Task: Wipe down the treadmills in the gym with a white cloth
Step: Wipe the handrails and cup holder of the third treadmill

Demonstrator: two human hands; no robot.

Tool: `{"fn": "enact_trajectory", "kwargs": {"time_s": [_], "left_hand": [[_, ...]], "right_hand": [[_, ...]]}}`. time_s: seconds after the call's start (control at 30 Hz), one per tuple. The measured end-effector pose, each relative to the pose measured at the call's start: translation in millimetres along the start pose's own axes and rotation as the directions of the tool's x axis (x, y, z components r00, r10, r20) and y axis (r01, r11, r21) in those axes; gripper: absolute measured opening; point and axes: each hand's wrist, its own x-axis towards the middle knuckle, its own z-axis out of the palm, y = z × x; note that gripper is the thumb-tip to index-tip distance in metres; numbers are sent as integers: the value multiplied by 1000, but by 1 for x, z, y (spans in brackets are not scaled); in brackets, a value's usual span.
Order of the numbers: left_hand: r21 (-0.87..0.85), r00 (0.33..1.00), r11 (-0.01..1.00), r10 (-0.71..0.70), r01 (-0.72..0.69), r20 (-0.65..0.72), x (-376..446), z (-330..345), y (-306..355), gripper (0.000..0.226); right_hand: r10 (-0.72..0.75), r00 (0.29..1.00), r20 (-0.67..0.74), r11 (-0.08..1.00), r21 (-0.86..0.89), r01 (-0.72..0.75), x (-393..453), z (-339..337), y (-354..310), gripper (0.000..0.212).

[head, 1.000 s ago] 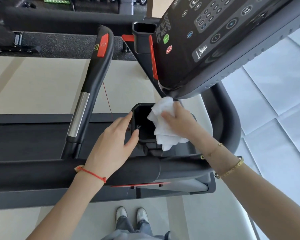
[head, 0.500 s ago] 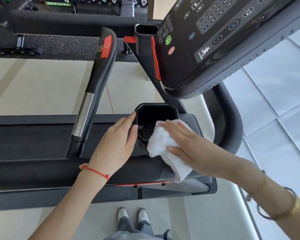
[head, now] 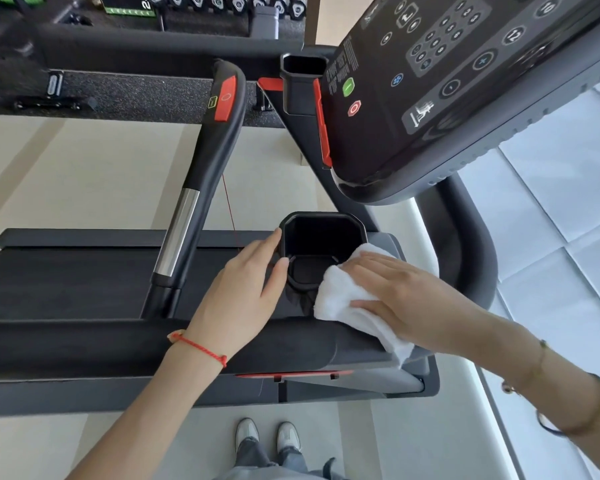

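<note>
A black treadmill fills the view, with its console [head: 465,81] at the upper right and a black cup holder [head: 321,233] in the middle. A white cloth [head: 340,296] lies over the cup holder's right rim and the padded front bar [head: 118,344]. My right hand [head: 406,296] presses flat on the cloth with straight fingers. My left hand [head: 243,289] rests on the cup holder's left rim, with its thumb on the inner edge and its fingers along the outside.
A black handlebar with a silver section and a red button [head: 201,174] rises at the left. The treadmill belt [head: 66,278] runs to the left. A second cup holder [head: 302,81] sits by the console. Dumbbells [head: 222,3] line the far wall. My shoes [head: 267,438] stand on the pale floor.
My right hand with the cloth came out from under the console, swept down across the cup holder, and now sits on its right rim. My left hand stayed put.
</note>
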Motion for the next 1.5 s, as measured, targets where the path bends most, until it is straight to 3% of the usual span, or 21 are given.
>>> {"fn": "enact_trajectory", "kwargs": {"time_s": [0.1, 0.23, 0.4, 0.53, 0.6, 0.67, 0.77, 0.83, 0.93, 1.17, 1.5], "left_hand": [[8, 1000, 1000, -2, 2, 4, 0, 1, 1, 54], [14, 1000, 1000, -11, 11, -16, 1, 2, 0, 46], [47, 1000, 999, 7, -6, -22, -4, -4, 5, 47], [77, 998, 996, 40, -36, -51, -23, -15, 7, 43], [83, 994, 996, 38, -30, -99, -36, -23, 4, 41], [98, 988, 995, 37, -23, -147, -48, -31, 0, 39], [123, 977, 992, 29, -3, -213, -65, -44, -11, 34], [156, 969, 988, 36, 3, -243, -75, -51, -22, 31], [244, 963, 970, 77, -12, -259, -88, -60, -43, 24], [345, 946, 937, 152, -46, -285, -110, -95, -93, 25], [374, 955, 926, 154, -51, -252, -133, -176, -173, 25]], "right_hand": [[56, 996, 75, 995, -84, -50, 26, 7, -12, 37], [159, 985, 67, 987, 11, -160, 47, 21, -31, 32], [104, 992, -66, 960, 266, -83, 21, 17, -26, 23], [4, 1000, -9, 893, 449, 0, -7, 14, -25, 46], [-88, 995, -46, 934, 342, 98, -14, 19, -31, 48], [-163, 982, -94, 979, 112, 173, -11, 27, -42, 50], [-171, 967, -190, 962, -246, 122, 1, 45, -65, 56], [-159, 947, -278, 933, -356, 52, 9, 58, -80, 58], [-147, 907, -394, 927, -375, -13, 21, 69, -92, 56], [-86, 860, -503, 907, -397, -142, 40, 74, -118, 52], [-42, 825, -564, 919, -345, -189, 157, 99, -242, 51]]}}
